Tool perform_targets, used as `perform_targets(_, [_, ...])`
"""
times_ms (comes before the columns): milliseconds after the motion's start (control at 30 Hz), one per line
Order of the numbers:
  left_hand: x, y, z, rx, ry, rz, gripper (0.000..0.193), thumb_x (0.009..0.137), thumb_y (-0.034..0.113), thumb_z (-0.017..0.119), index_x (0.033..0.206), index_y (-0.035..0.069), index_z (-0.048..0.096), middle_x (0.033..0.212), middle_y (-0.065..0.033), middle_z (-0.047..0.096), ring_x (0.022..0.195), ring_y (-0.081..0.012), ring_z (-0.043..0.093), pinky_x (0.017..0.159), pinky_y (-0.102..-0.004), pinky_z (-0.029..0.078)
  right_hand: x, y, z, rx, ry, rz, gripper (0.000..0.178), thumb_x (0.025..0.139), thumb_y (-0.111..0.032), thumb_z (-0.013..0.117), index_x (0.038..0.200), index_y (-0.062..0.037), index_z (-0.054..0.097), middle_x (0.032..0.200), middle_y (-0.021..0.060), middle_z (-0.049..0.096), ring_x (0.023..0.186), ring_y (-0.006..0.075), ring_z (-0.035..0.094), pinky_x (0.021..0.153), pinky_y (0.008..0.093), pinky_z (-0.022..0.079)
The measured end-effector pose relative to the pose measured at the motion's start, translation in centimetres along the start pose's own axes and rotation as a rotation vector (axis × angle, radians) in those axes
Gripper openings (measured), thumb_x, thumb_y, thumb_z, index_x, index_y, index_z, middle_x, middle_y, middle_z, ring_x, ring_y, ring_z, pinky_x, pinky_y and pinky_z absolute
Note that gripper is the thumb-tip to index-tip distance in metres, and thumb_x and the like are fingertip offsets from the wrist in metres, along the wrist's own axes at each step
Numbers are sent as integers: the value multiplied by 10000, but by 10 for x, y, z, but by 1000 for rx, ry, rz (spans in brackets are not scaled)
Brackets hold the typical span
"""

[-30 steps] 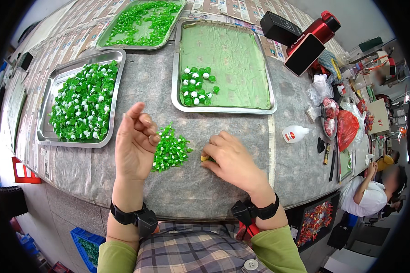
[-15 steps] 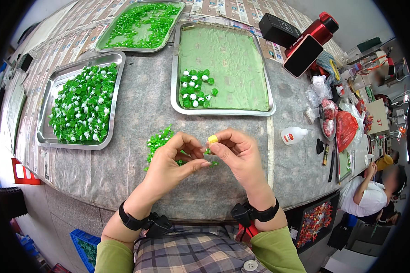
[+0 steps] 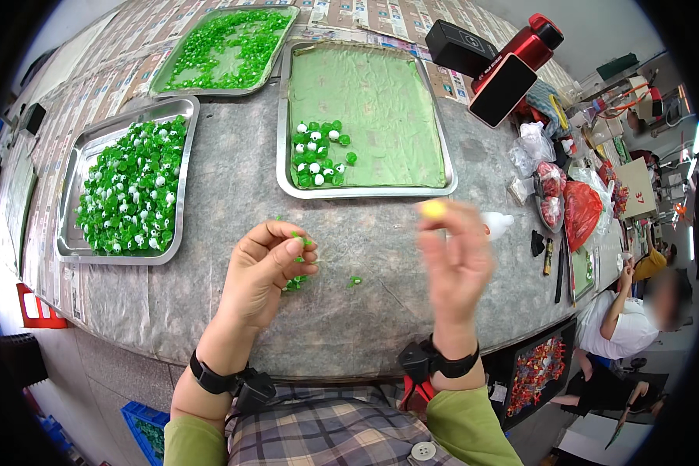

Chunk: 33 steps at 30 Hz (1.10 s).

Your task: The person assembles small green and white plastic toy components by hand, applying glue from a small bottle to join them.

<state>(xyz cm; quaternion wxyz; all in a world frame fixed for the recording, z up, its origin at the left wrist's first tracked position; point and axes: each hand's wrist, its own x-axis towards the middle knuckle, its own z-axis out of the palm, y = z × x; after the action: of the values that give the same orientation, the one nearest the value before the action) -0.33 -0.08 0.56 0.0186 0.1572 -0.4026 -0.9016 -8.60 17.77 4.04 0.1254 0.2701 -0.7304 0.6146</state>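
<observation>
My left hand is closed in a pinch on a small green plastic piece, held above the near part of the table. More small green pieces lie under and beside it, mostly hidden by the hand. A single green piece rests on the cloth between my hands. My right hand is raised and smeared by motion, with a yellow patch at a fingertip. It partly covers a small white squeeze bottle lying just past its fingers. Whether it holds anything does not show.
A steel tray on the left is heaped with green-and-white beads. Ahead, a green-lined tray holds a few beads; another tray lies behind. A phone, red bottle and bags stand right. A co-worker sits far right.
My hands have parted. The left moved slightly left with a green piece; the right swung right toward the white bottle. The view has shifted slightly.
</observation>
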Motion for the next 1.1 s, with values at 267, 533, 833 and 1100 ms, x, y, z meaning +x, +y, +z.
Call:
perform_targets(267, [2, -2, 1, -101, 3, 41, 142, 800, 104, 509, 918, 30, 539, 810, -46, 547, 732, -110, 530, 691, -264, 462, -5, 64, -119, -334, 456, 185, 378, 728, -94, 601, 1061, -4, 446, 928, 65, 525, 779, 130, 497, 720, 241, 395])
perform_targets(533, [0, -2, -1, -67, -88, -12, 216, 805, 110, 506, 991, 7, 537, 816, -57, 572, 746, -125, 551, 702, -265, 475, -5, 60, -100, -156, 143, 476, 442, 716, -179, 634, 1059, 19, 437, 974, 90, 534, 873, 123, 505, 720, 221, 400])
perform_targets(833, [0, -3, -2, -62, -81, -48, 200, 788, 98, 529, 964, 6, 541, 818, -71, 575, 726, -126, 560, 669, -255, 480, 10, -33, -20, 74, 177, 89, 495, 541, -387, 742, 782, -28, 501, 737, -2, 468, 648, 67, 442, 582, 174, 339])
perform_targets(1100, [1, -2, -3, -133, -88, -62, 86, 763, 95, 564, 815, 33, 534, 722, -51, 570, 643, -118, 559, 614, -246, 479, 4, -27, 2, -108, -49, -185, 504, 506, -378, 762, 767, -46, 487, 628, 26, 504, 522, 123, 440, 470, 236, 331])
